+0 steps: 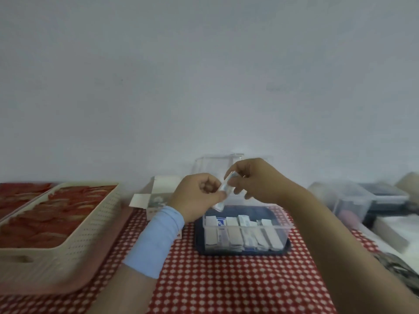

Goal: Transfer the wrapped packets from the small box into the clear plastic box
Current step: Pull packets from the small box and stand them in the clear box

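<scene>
A red-and-white checked cloth [215, 279] covers the table. At the left stands a cream perforated basket [90, 234] of red items. In the middle, on a dark blue tray [287, 245], sits the clear plastic box [283, 234], with a row of wrapped packets [233, 233] standing upright inside. The small box [156, 198], its flaps open, lies behind the left wrist. The left hand [195, 198] and right hand [258, 180] meet above the clear box's far edge. The left hand's curled fingers grip the lower part of a tilted packet [223, 196], and the right hand's fingertips pinch its upper end.
</scene>
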### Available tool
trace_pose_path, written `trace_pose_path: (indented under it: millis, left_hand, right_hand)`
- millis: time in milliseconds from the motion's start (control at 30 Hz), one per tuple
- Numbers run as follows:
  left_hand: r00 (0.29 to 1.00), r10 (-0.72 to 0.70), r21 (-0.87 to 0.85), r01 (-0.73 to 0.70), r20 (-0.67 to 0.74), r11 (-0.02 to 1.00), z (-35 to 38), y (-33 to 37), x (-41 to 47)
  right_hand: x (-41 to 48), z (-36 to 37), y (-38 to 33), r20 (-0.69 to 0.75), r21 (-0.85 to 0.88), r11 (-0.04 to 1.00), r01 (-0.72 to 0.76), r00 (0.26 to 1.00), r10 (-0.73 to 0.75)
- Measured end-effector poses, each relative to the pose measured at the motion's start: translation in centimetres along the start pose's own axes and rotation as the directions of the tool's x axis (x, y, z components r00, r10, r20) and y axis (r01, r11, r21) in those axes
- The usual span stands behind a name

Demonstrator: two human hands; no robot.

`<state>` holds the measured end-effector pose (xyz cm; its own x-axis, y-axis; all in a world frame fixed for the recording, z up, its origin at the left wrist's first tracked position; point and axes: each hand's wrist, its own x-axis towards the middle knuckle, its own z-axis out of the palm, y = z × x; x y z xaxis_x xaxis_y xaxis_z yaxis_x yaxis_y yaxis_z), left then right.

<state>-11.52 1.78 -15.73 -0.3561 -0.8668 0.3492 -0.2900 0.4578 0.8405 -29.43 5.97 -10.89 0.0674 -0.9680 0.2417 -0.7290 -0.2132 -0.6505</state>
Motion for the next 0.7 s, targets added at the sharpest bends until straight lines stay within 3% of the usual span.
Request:
trace_pose_path:
  millis: [167, 233, 367, 533, 700]
  left_hand:
    - [0.994, -0.053, 0.059, 0.048, 0.098, 0.997, 3.5, 1.4, 1.6]
    - [0.973, -0.076, 0.212, 0.029, 0.217, 0.977, 4.6, 1.4, 2.0]
    - [0.887, -0.133, 0.540, -0.146, 0.443, 0.829, 5.7, 1.4, 1.7]
    - [0.739, -0.313, 0.624, -0.182, 0.597, 0.760, 6.7, 0.0, 1.4]
    - [0.725, -0.350, 0.661, -0.192, 0.593, 0.725, 7.3, -1.4, 1.4]
  right_hand:
    - [-1.0, -3.2, 2.2, -0.037, -0.023, 0.995, -0.102, 0.994, 0.101]
    - [-0.9, -4.2, 3.7, -0.054, -0.125, 0.982, -0.143, 0.989, 0.137]
    - [-0.6, -4.9, 5.8, 0.016, -0.336, 0.924, -0.185, 0.979, 0.202]
    - [0.2, -2.9, 6.3, 0.153, -0.450, 0.881, -0.149, 0.959, 0.240]
    - [1.0, -0.7, 6.9, 0.265, -0.539, 0.833, -0.124, 0.914, 0.308]
